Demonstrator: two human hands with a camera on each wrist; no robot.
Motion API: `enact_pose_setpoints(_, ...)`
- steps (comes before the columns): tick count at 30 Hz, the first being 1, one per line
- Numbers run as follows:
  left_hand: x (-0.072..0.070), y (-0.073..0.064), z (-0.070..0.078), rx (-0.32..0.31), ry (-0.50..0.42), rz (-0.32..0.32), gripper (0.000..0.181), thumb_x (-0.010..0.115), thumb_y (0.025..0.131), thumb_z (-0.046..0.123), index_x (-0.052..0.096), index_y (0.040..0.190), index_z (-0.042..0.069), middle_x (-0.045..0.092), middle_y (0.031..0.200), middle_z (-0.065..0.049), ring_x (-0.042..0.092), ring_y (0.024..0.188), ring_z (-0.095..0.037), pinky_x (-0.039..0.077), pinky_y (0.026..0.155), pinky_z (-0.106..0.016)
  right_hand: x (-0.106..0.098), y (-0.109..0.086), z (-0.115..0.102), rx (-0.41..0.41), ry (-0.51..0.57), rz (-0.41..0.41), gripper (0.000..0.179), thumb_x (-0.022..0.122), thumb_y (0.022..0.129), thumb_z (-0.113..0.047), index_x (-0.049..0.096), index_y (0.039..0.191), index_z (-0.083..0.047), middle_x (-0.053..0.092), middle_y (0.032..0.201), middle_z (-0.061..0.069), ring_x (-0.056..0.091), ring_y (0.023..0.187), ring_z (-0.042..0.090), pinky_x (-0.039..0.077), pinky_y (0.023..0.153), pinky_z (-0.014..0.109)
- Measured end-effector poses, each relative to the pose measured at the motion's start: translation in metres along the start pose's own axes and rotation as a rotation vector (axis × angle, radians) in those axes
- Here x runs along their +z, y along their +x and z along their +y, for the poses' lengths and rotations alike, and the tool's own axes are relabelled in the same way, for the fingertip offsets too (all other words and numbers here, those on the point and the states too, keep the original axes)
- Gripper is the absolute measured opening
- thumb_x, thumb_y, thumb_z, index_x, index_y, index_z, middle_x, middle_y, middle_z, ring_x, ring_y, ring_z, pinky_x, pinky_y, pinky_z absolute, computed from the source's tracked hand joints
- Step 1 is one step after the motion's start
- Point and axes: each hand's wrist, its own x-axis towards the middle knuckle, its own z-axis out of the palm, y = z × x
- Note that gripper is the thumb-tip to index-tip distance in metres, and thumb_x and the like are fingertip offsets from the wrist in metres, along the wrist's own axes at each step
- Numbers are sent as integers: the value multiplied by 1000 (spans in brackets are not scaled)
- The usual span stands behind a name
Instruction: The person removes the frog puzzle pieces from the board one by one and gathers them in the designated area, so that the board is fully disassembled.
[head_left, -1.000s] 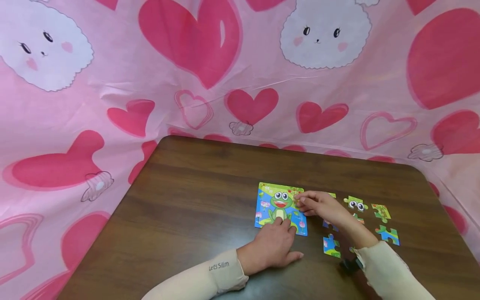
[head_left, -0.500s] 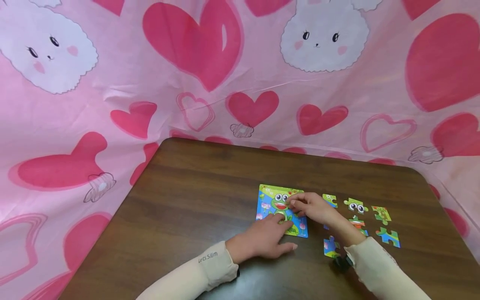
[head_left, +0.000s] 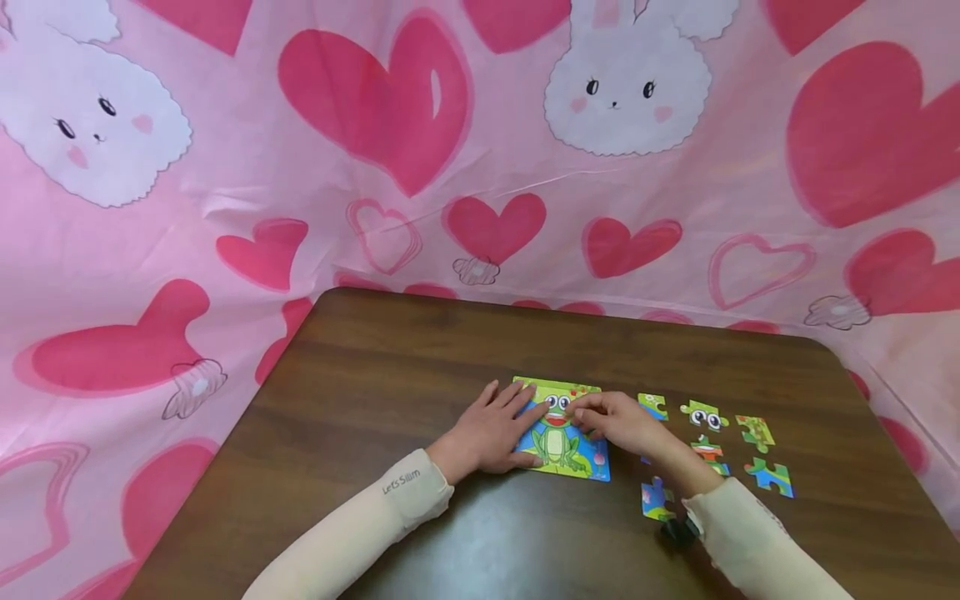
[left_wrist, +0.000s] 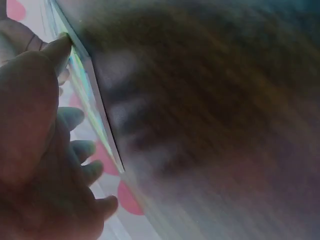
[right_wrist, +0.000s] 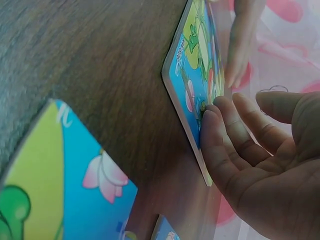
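A square frog puzzle board (head_left: 581,467) lies picture side up on the dark wooden table, seen edge-on in both wrist views. My left hand (head_left: 491,429) rests over its left side with fingers spread across the picture. In the left wrist view its thumb (left_wrist: 59,50) lies at the board's edge. My right hand (head_left: 622,425) reaches over the right half, fingers bent, tips by the frog's mouth. The right wrist view shows those fingertips (right_wrist: 210,117) right at the picture surface, thumb held apart and nothing in the grip.
Several loose jigsaw pieces lie right of the board, among them an eyes piece (head_left: 705,417), a mouth piece (head_left: 708,452) and a blue-green piece (head_left: 771,477). A piece with a pink flower (right_wrist: 105,175) looms near the right wrist camera. Pink heart-printed cloth (head_left: 495,225) hangs behind the table.
My left hand has moved from the board's lower edge to its left side, fingers now spread. My right hand has shifted left from the upper right corner toward the frog's face.
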Motion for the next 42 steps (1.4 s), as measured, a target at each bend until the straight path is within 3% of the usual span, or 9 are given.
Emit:
enact_pose_setpoints(7,4,1,0,-60,-11,-68,83,44,93,75,21,162,35,17,171,2,16,158,-24,14,126,-55,0,-1,0,27,-35,34,25,64,100,-20,72,121,-9,73,113,9,64,93,20,53,82,33)
enact_pose_setpoints(17,4,2,-1,-62,-26,-72,83,46,92,75,24,161,36,18,171,2,18,158,-24,17,126,-53,7,-5,-1,-78,-51,64,24,66,93,2,71,116,-2,74,104,12,65,93,19,53,78,23)
enact_pose_setpoints(24,3,2,-2,-59,-54,-75,83,48,92,74,24,161,36,18,171,2,18,158,-25,20,125,-53,12,-8,0,-73,-56,101,28,63,92,6,72,116,-6,74,107,11,66,96,21,53,80,25)
enact_pose_setpoints(27,2,2,-1,-57,-64,-81,83,49,92,74,23,162,36,17,171,2,17,158,-25,22,124,-53,13,-9,1,-82,-43,88,31,62,91,7,72,117,-7,73,113,12,66,98,23,53,77,27)
enact_pose_setpoints(34,2,2,-1,-62,-73,-87,83,48,92,74,24,161,36,17,171,2,17,158,-24,25,123,-53,14,-10,1,-98,27,27,38,56,89,12,69,121,-3,72,110,18,56,63,21,50,54,30)
enact_pose_setpoints(42,2,3,-1,-59,-42,-89,82,47,93,74,24,162,36,17,171,2,18,158,-24,28,122,-52,14,-12,3,-113,62,-59,33,56,92,7,66,123,-1,70,111,19,55,66,19,49,58,29)
